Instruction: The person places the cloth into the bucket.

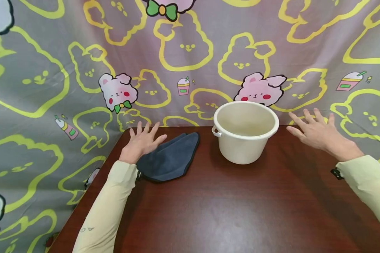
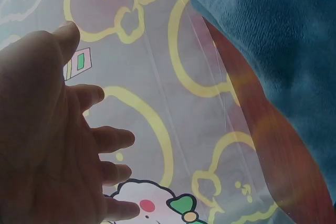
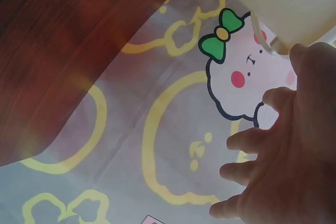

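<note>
A folded dark blue cloth [image 1: 169, 160] with a black edge lies at the left of the table. My left hand [image 1: 141, 142] is held over the cloth's left side, fingers spread and holding nothing; the left wrist view shows the cloth [image 2: 283, 40] off to the thumb side. A cream plastic bucket [image 1: 242, 149] stands upright near the back edge, its white handle hinge on the left of the rim. To the right of the bucket, my right hand [image 1: 320, 133] is raised with fingers spread, nothing in it. Part of the bucket [image 3: 294, 3] shows beyond that thumb in the right wrist view.
The dark reddish-brown wooden table [image 1: 202, 211] reaches back to a grey curtain [image 1: 145, 52] printed with yellow outlines and cartoon rabbits. This curtain also runs along the left side. Light sleeves cover both forearms, and a black strap shows at each wrist.
</note>
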`<action>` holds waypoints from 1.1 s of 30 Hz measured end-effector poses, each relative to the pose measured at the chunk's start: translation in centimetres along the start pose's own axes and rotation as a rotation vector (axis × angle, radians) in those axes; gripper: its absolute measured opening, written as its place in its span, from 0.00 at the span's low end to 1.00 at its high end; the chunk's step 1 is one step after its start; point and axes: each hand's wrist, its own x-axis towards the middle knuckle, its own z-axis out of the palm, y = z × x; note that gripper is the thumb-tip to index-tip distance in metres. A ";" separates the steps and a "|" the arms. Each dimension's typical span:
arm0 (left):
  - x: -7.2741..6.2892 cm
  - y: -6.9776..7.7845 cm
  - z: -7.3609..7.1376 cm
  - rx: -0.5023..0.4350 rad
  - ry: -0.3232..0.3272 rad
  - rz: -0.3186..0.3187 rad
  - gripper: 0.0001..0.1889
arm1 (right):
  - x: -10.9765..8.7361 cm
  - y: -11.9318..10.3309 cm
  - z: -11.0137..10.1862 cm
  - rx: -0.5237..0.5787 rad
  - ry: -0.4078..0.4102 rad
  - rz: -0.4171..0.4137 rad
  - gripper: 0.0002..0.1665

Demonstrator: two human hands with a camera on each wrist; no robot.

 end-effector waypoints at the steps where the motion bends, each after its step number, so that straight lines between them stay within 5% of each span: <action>1: 0.0 0.1 0.1 -0.006 -0.002 -0.002 0.44 | 0.0 0.0 0.0 -0.003 0.003 -0.004 0.46; 15: 0.2 1.7 1.0 -0.057 -0.008 0.008 0.43 | -0.4 -0.3 0.5 0.075 -0.015 0.020 0.47; 33: 0.4 3.2 3.8 -0.200 -0.058 0.043 0.43 | -0.4 -2.5 0.7 0.359 0.242 -0.119 0.40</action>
